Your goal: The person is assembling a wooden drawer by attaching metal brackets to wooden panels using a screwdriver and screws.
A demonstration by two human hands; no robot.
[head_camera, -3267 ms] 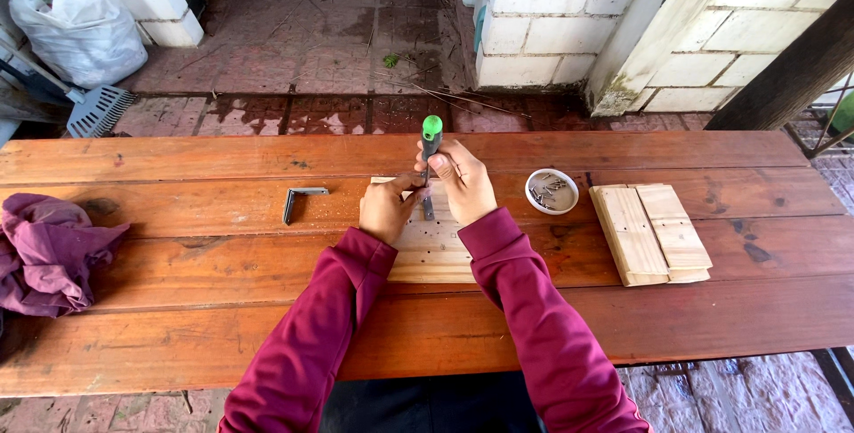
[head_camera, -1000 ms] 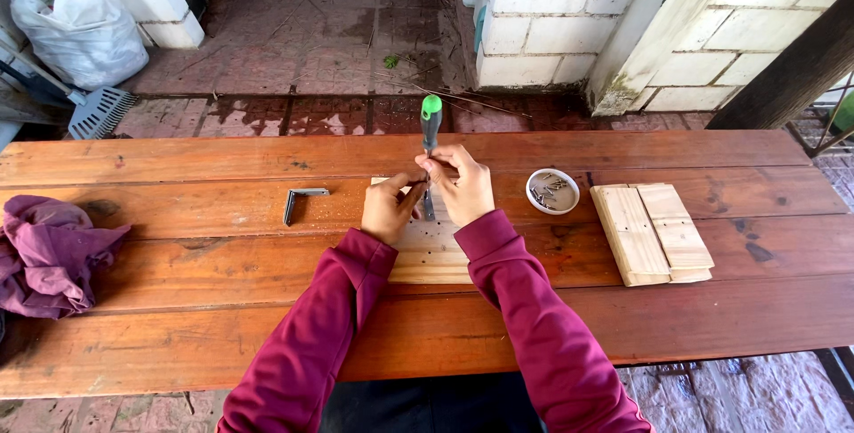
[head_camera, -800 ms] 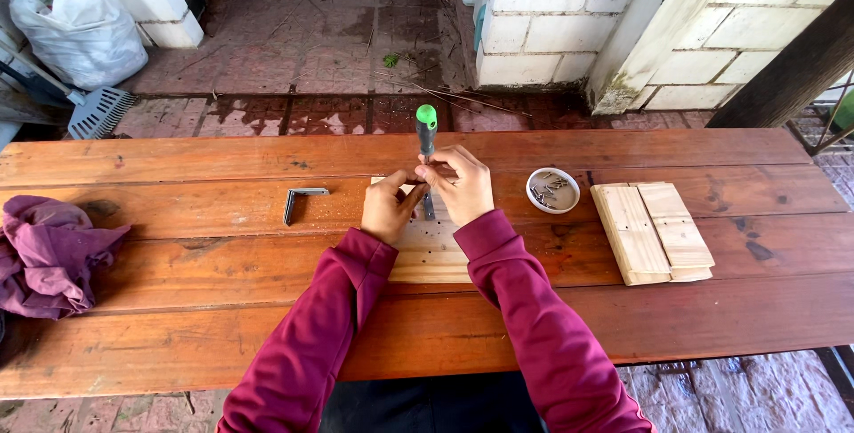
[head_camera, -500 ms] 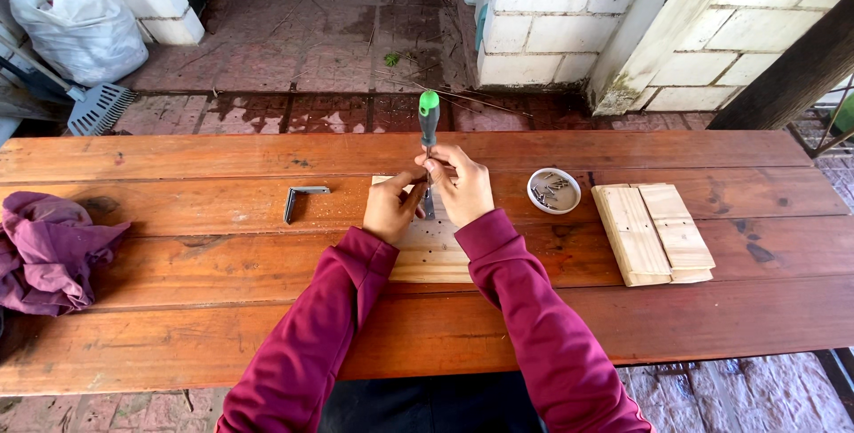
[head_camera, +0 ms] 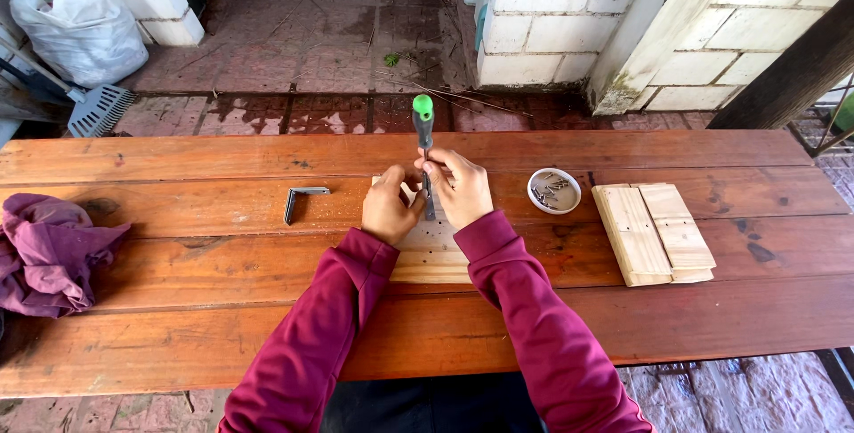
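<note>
Barely shifted: screwdriver (head_camera: 423,144) upright over pale board (head_camera: 433,250) mid-desk, right hand (head_camera: 460,186) gripping shank, left hand (head_camera: 389,209) pinched at tip; driving underway, needing steady downward turns.

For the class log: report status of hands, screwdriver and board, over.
Right hand grips upright screwdriver. Left hand steadies tip on pale board. Nothing blocking.

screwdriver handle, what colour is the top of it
Bright green cap on the screwdriver, dark grey below it; the head view shows it clearly.
</note>
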